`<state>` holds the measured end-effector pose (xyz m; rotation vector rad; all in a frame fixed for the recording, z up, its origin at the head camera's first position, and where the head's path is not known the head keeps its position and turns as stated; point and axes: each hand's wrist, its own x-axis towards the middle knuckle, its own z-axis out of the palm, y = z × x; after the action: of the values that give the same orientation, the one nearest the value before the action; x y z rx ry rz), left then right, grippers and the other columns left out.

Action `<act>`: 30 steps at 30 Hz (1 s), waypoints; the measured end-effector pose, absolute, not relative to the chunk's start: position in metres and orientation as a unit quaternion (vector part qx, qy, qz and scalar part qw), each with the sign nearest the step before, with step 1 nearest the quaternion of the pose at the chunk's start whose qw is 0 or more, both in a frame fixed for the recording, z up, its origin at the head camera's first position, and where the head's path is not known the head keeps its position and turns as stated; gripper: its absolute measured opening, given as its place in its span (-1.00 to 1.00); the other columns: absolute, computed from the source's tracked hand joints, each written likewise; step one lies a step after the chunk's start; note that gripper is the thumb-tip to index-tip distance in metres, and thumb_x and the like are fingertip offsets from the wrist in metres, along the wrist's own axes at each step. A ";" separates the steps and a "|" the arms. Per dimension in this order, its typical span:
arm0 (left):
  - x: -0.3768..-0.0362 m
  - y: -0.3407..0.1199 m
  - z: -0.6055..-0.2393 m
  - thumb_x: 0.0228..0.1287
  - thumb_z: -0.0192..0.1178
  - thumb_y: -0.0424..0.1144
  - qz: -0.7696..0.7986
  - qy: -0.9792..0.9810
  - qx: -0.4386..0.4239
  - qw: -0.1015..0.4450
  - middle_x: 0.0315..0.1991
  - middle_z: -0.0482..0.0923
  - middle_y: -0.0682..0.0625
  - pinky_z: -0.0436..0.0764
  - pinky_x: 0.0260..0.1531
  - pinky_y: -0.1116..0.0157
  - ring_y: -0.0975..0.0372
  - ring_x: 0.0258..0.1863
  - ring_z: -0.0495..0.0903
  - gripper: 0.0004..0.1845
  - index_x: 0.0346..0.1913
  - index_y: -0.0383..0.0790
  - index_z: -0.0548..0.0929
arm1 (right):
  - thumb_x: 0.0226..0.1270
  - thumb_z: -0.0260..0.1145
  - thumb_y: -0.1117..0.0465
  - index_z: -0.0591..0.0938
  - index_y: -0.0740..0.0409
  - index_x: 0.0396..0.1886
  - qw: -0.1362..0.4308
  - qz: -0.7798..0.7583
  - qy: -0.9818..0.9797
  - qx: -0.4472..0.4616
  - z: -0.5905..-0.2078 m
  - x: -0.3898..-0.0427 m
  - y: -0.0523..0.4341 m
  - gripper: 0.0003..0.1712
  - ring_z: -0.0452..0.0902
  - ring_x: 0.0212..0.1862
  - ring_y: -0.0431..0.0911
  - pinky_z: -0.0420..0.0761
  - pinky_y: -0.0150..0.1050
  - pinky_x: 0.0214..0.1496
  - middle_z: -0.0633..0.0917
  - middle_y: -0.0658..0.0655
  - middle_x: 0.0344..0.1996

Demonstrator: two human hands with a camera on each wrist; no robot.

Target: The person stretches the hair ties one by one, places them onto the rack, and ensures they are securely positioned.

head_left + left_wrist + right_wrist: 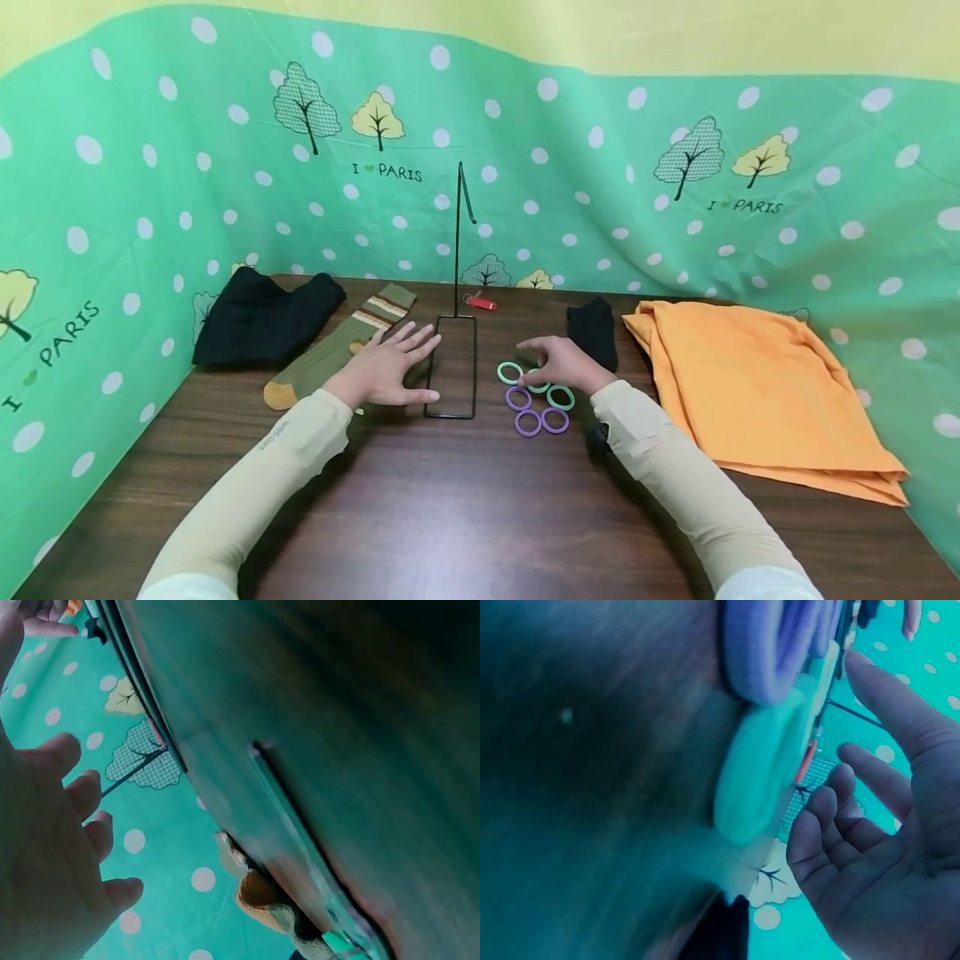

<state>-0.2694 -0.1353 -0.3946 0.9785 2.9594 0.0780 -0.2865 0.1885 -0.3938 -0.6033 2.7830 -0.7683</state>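
My left hand (388,367) is spread with straight fingers beside the rectangular base of a black wire stand (475,367), and it overlaps an olive sock (311,371) in the head view. No object shows in its grasp. Over a group of ring-shaped hair ties, my right hand (564,363) hovers with thumb and forefinger apart and the other fingers bent loosely. Three are mint green, one of them a green hair tie (561,397) nearest the wrist; three are purple, among them a purple hair tie (528,423) at the front. In the right wrist view the palm (900,892) holds nothing.
A folded black cloth (262,321) lies at the back left, an orange cloth (757,383) at the right. Behind my right hand is a small black cloth (592,332). A red key tag (482,303) lies near the stand's upright. A slim dark rod (300,832) shows below my left hand.
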 end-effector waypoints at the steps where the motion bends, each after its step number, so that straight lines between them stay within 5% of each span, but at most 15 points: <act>1: -0.269 -0.134 -0.395 0.02 -0.16 0.56 0.023 0.949 0.315 0.020 0.49 -0.14 0.08 -0.05 0.30 -0.21 0.05 0.47 -0.15 0.00 0.47 0.15 -0.11 | 0.00 0.47 0.04 0.50 0.11 0.20 0.102 -0.258 0.939 -0.205 -0.395 -0.287 0.188 -0.29 0.33 -0.52 -0.17 0.37 -0.30 -0.44 0.56 0.11 -0.47; 12: -0.270 -0.123 -0.398 -0.04 -0.14 0.58 -0.044 0.945 0.284 0.154 0.49 -0.18 0.16 -0.13 0.34 -0.16 0.12 0.48 -0.27 0.01 0.46 0.22 -0.09 | 0.04 0.44 0.04 0.57 0.07 0.13 0.139 -0.250 0.933 -0.216 -0.405 -0.297 0.184 -0.40 0.19 -0.66 -0.20 0.33 -0.32 -0.48 0.39 -0.05 -0.68; 17: -0.271 -0.121 -0.398 -0.07 -0.16 0.61 -0.070 0.944 0.281 0.160 0.49 -0.20 0.21 -0.13 0.34 -0.15 0.15 0.48 -0.25 0.01 0.45 0.27 -0.09 | 0.00 0.47 0.05 0.59 0.05 0.10 0.142 -0.244 0.933 -0.224 -0.403 -0.299 0.180 -0.41 0.36 -0.49 -0.16 0.40 -0.30 -0.41 0.61 0.04 -0.46; 22: -0.272 -0.121 -0.398 -0.09 -0.15 0.61 -0.070 0.945 0.274 0.167 0.49 -0.21 0.22 -0.12 0.33 -0.17 0.16 0.48 -0.24 0.02 0.45 0.30 -0.10 | 0.01 0.47 0.06 0.64 0.03 0.03 0.143 -0.237 0.935 -0.222 -0.400 -0.299 0.178 -0.48 0.54 -0.01 -0.02 0.54 -0.16 -0.08 0.64 0.11 0.01; 30: -0.271 -0.121 -0.400 -0.11 -0.20 0.64 -0.080 0.943 0.276 0.166 0.49 -0.22 0.23 -0.08 0.32 -0.19 0.15 0.48 -0.21 0.03 0.45 0.32 -0.13 | 0.02 0.46 0.11 0.69 0.05 -0.12 0.142 -0.238 0.930 -0.243 -0.401 -0.300 0.177 -0.63 0.53 -0.23 -0.15 0.51 -0.30 -0.25 0.69 0.07 -0.15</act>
<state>-0.2711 -0.1211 -0.3998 0.7862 2.6861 -0.2267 -0.3003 0.1772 -0.4009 -0.7009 2.6835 -0.6856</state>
